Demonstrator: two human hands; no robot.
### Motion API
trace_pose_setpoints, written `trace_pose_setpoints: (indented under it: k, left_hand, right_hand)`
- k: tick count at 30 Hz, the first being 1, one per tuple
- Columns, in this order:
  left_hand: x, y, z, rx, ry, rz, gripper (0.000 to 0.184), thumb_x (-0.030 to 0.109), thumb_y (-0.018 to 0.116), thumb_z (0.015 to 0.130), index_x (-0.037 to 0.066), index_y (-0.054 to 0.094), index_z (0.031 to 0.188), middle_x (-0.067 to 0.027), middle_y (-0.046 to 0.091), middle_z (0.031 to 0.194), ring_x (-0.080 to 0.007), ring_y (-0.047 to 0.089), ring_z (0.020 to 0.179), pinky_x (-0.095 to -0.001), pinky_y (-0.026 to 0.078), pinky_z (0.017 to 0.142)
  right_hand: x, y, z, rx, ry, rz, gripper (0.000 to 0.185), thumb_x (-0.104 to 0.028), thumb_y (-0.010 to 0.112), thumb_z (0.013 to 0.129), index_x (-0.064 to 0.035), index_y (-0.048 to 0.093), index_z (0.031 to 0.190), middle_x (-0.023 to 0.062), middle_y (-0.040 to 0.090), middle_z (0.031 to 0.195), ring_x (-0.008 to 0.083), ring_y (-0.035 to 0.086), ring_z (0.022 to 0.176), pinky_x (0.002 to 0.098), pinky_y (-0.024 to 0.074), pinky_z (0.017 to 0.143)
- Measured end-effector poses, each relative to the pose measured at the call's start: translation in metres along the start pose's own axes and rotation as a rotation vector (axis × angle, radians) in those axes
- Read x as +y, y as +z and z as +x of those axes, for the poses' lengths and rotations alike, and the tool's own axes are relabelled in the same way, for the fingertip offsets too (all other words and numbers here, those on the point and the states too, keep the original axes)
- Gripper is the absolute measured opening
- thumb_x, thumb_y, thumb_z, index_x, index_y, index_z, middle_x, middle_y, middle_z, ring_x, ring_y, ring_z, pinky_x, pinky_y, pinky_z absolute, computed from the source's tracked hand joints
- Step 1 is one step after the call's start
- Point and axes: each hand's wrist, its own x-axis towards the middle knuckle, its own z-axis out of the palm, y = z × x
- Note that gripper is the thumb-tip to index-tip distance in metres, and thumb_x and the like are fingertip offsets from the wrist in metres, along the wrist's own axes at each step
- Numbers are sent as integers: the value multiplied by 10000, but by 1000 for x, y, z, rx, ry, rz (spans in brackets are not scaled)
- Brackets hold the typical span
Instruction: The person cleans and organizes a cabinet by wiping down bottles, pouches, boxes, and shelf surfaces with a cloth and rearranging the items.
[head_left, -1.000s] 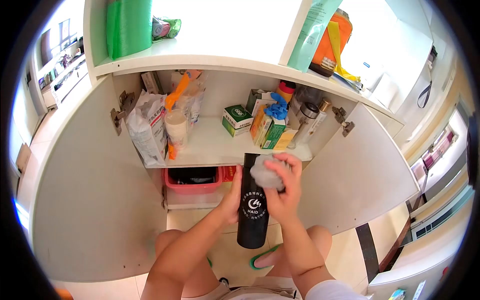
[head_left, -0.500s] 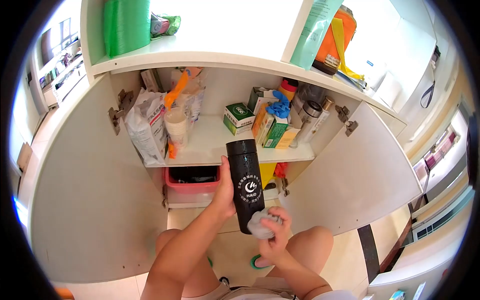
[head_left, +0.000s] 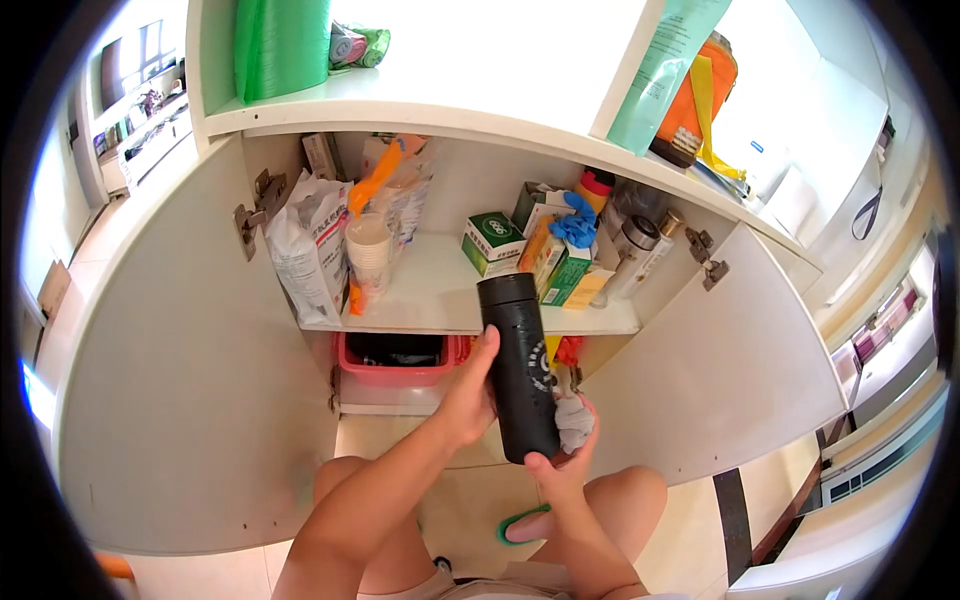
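A black thermos bottle (head_left: 518,370), lid on, stands slightly tilted in front of the open cabinet. Its white logo is partly turned to the right, and marks like wet spots show near the top. My left hand (head_left: 472,398) is closed around its left side, thumb up along the body. Low on the bottle's right side, my right hand (head_left: 567,468) grips a crumpled grey cloth (head_left: 574,424) against the wall. The right thumb touches the bottle near its base; the other right fingers are mostly hidden behind the cloth and bottle.
On the cabinet shelf (head_left: 430,315) are stacked paper cups (head_left: 370,252), a white bag (head_left: 308,250), several boxes, a blue glove (head_left: 574,222) and a steel flask (head_left: 632,245). Below sits a pink basin (head_left: 395,374). Open doors flank both sides: left door (head_left: 180,380), right door (head_left: 720,360).
The bottle has turned so its logo faces more to the right. My right hand, with the cloth, has moved from the bottle's lower front to its right side. The view has shifted slightly.
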Motion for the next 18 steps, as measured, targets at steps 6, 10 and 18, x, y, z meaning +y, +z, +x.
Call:
trace_pose_setpoints:
  k: [6, 10, 18]
  left_hand:
    - [-10, 3, -1, -332, 122, 253, 705, 602, 417, 924, 90, 316, 1398, -87, 566, 1203, -190, 567, 1097, -358, 505, 887]
    - [-14, 9, -2, -167, 159, 296, 718, 532, 443, 951, 90, 213, 1468, -90, 474, 1322, -170, 511, 1162, -321, 438, 972]
    - [-20, 5, 4, -126, 303, 599, 707, 535, 302, 989, 119, 86, 1519, -90, 268, 1496, -193, 292, 1354, -324, 265, 1101]
  right_hand:
    - [4, -4, 2, 23, -14, -82, 728, -260, 634, 879, -18, 233, 1436, 149, 408, 1331, 263, 392, 1248, 383, 287, 1067]
    - [-37, 3, 41, 24, -238, -717, 569, -139, 502, 894, 1, 329, 1418, 163, 406, 1285, 269, 399, 1218, 376, 292, 1052]
    - [-71, 36, 124, -2, -558, -767, 495, 14, 594, 716, -73, 586, 1204, 165, 484, 1145, 348, 472, 1062, 394, 378, 949]
